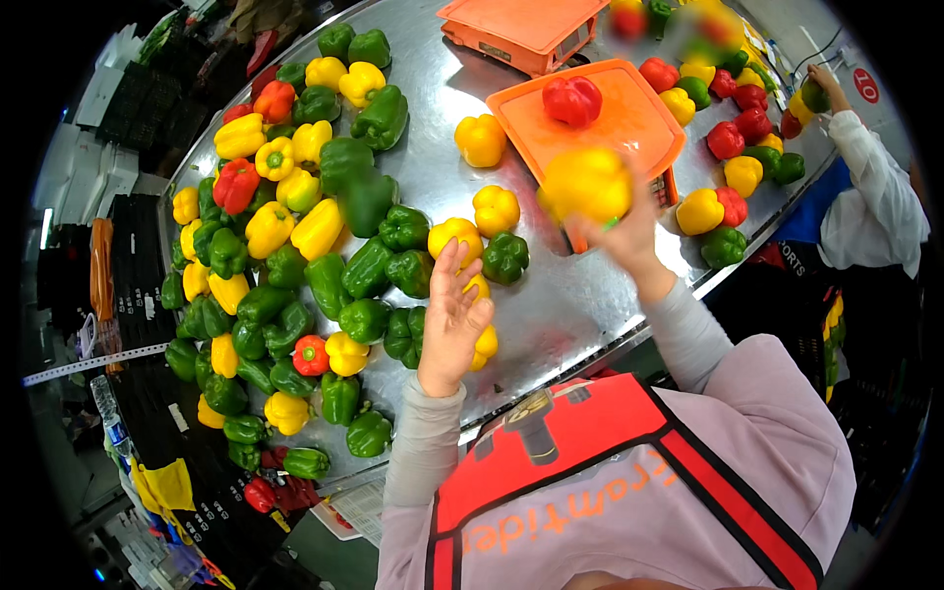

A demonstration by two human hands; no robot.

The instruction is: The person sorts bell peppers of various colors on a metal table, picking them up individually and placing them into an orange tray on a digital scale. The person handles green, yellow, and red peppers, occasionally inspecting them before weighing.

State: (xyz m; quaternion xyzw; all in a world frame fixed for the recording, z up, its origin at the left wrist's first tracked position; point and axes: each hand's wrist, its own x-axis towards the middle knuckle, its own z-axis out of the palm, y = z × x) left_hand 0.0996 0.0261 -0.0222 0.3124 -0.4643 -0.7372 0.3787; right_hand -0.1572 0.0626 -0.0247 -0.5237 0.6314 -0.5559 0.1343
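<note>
My right hand (629,230), blurred by motion, grips a yellow bell pepper (586,184) above the near edge of an orange scale pan (627,125). On that pan rests a red bell pepper (572,101). My left hand (451,317) is raised over the steel table (560,324), fingers apart and holding nothing. Just behind its fingers lies a yellow bell pepper (455,240), and a green bell pepper (506,257) sits to the right. Two more yellow bell peppers, one nearer (495,210) and one farther (480,140), lie left of the scale.
A large pile of green, yellow and red bell peppers (269,228) covers the table's left side. A second orange scale (523,29) stands at the back. More peppers (742,175) line the right side, where another person's hand (827,85) holds some. A water bottle (110,420) stands beyond the left edge.
</note>
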